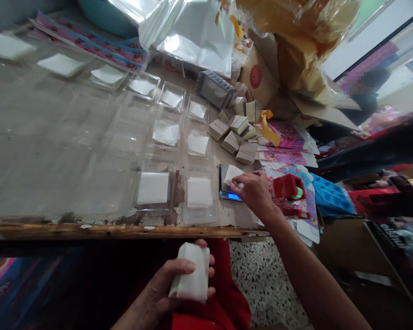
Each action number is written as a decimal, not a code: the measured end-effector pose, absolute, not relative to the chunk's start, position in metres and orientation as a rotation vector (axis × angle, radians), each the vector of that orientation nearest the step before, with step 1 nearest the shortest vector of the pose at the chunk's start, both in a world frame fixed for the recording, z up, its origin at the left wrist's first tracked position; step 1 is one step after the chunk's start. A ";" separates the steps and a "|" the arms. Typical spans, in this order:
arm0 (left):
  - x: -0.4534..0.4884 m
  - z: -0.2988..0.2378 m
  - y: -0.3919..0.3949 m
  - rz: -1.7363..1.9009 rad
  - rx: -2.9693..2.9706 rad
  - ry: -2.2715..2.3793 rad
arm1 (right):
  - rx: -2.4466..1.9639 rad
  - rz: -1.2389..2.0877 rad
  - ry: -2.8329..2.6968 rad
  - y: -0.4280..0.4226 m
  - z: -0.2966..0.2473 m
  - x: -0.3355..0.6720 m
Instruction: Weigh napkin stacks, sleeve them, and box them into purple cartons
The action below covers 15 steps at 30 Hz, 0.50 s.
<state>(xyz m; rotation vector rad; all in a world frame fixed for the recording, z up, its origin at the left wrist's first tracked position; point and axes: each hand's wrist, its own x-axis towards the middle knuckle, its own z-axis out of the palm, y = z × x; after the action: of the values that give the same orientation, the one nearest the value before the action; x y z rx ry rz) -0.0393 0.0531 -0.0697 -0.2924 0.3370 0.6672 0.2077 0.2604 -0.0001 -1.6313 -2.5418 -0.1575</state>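
A thick stack of white paper sheets (197,279) is gripped in my left hand (158,279), below the table edge, with the thumb across its face. At the table's front, my right hand (256,190) reaches over a small digital scale (223,195) with a lit blue display. Its fingertips are pinched at the edge of a white paper stack (231,173) lying on the scale. Left of the scale, a clear plastic tray (200,216) holds another paper stack (199,191). A similar tray (154,208) beside it also carries white sheets.
More clear trays (124,137) cover the table, several with white sheets. Behind the scale lie several banded card bundles (239,123). A red tape dispenser (286,187) and pink printed boxes (289,137) are at the right. Silvery plastic bags (192,36) are at the back.
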 end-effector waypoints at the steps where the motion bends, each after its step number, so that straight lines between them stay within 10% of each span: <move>1: -0.039 -0.070 0.053 0.667 -0.292 0.332 | -1.642 -0.148 -2.552 0.262 0.000 0.207; 15: -0.036 -0.059 0.053 0.666 -0.285 0.429 | -1.750 -0.040 -2.210 0.267 -0.008 0.211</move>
<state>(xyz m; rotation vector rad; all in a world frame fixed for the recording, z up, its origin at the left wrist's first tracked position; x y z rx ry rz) -0.0361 0.0526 -0.0585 -0.2853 0.4294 0.6663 0.2107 0.2673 -0.0076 -1.7500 -2.2102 -0.0399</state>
